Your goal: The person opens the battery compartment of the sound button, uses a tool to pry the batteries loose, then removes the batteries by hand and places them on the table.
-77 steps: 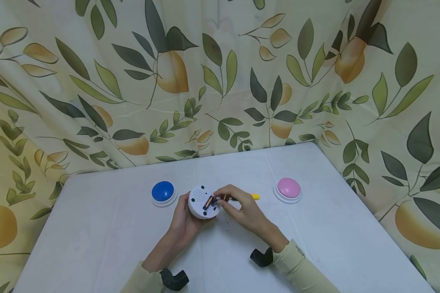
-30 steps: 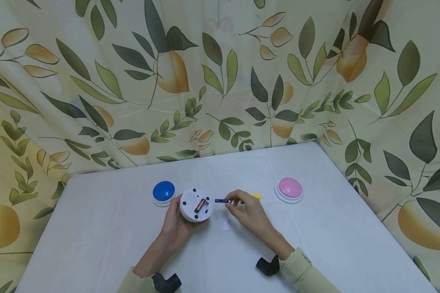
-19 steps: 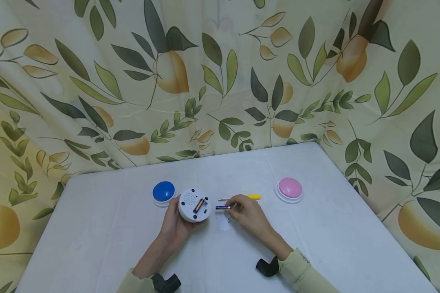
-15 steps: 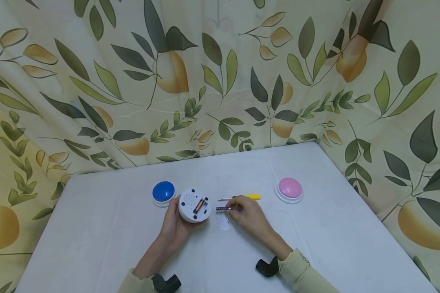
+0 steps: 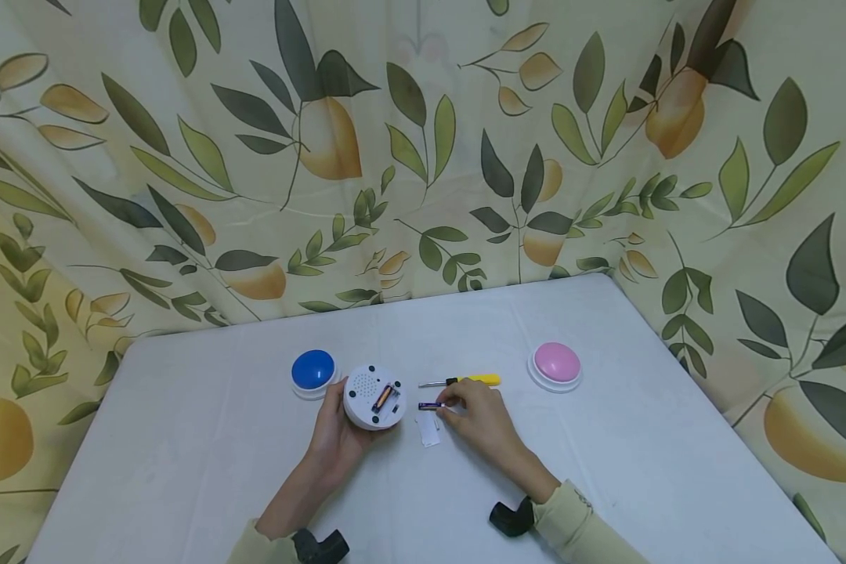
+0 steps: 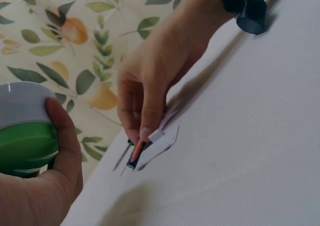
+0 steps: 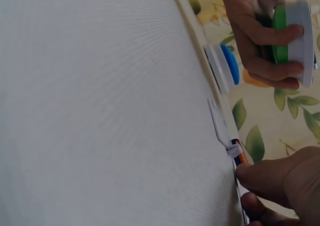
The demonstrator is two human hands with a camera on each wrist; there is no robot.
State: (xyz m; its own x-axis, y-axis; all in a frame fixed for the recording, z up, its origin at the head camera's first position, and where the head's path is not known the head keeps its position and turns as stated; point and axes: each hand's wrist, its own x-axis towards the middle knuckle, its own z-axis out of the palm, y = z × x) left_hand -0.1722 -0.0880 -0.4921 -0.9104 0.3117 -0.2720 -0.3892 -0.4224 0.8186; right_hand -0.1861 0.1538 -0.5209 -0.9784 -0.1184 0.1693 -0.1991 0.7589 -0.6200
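My left hand [image 5: 338, 431] grips a round white buzzer [image 5: 368, 398] with its underside turned up. Its green dome [image 6: 25, 146] faces down in the left wrist view. One battery [image 5: 383, 397] sits in its uncovered compartment, and the slot beside it has no battery in it. Thumb and fingers of my right hand [image 5: 482, 419] pinch a loose battery [image 5: 428, 406] low over the table. A white battery cover [image 5: 429, 431] lies just in front of that battery. Behind it rests a screwdriver [image 5: 485, 379] with a yellow handle, partly behind my right hand.
A blue-domed buzzer [image 5: 313, 370] stands left of the held one, close to my left fingers. Farther right is a pink-domed buzzer [image 5: 557, 363]. The white-covered table [image 5: 218, 439] ends at a leaf-and-fruit patterned curtain [image 5: 423, 157].
My right hand drew a battery out of the buzzer, carried it right, and lowered it toward the table between the screwdriver and the cover. My left hand shifted slightly left with the buzzer.
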